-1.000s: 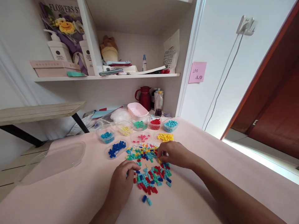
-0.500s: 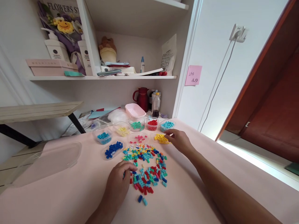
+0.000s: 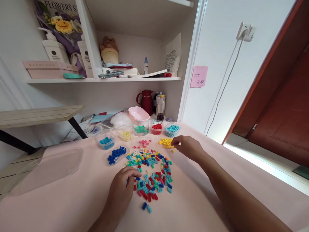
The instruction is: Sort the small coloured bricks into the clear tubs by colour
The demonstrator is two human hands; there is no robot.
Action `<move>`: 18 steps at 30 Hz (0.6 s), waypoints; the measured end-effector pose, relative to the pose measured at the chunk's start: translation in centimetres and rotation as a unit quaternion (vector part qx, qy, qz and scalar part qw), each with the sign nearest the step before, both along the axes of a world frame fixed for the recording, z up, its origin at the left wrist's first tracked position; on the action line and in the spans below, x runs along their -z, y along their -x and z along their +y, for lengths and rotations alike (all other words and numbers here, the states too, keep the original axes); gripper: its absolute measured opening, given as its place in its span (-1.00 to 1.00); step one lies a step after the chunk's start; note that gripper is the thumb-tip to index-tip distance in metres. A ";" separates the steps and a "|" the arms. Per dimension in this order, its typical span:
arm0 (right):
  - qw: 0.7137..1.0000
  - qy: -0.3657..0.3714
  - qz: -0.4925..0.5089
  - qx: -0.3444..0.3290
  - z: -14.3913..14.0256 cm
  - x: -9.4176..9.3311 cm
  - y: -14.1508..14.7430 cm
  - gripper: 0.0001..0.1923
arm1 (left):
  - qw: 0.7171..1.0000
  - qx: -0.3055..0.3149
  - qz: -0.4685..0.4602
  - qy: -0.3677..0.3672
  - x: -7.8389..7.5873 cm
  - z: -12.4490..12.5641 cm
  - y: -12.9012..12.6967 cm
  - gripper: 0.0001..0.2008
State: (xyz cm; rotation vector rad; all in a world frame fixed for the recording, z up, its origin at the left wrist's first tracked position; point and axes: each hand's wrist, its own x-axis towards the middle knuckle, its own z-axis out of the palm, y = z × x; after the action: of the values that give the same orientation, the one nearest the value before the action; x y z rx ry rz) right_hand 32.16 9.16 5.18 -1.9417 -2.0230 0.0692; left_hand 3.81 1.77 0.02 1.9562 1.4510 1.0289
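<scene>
My right hand hovers at the right side of the tray of yellow bricks. Its fingers are bent and a little apart, with nothing visible held in them. Just below the fingertips lies a loose yellow brick, outside the tray. My left hand rests at the left edge of the mixed brick pile, fingers loosely curved and apart, partly covering a few bricks. The pile of small toy bricks forms a rough ring of red, blue, green, turquoise and other colours. A dark blue brick and a turquoise brick lie nearer to me.
Clear tubs hold dark blue bricks, blue bricks, pale yellow bricks, green bricks, red bricks, turquoise bricks and pink bricks. A clear lid lies left; a pink basin stands behind.
My right hand has shifted slightly right, away from the yellow tray, and a yellow brick now shows on the table below its fingers. My left hand has stayed in place.
</scene>
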 end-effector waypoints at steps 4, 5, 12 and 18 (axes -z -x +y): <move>0.998 0.045 -0.040 -0.014 0.3 0.3 -0.5 -0.74 | 1.000 0.006 0.008 -0.013 0.1 0.0 0.0 -0.64; 0.997 0.054 -0.043 -0.019 0.4 0.4 -0.5 -0.74 | 1.000 0.006 0.010 -0.015 0.0 -0.1 0.0 -0.64; 0.997 0.065 -0.047 -0.020 0.8 1.2 -0.5 -0.79 | 0.999 0.013 0.025 -0.020 -0.3 -0.2 -0.1 -0.63; 0.996 0.071 -0.054 -0.014 0.9 1.5 -0.5 -0.82 | 0.999 0.021 0.043 -0.016 -0.5 -0.2 -0.2 -0.62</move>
State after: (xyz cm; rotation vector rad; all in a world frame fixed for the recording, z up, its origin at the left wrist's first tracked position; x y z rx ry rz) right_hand 32.65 10.09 3.65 -2.0417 -2.1690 0.1206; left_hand 3.97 1.58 0.48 2.0689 1.4398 0.9661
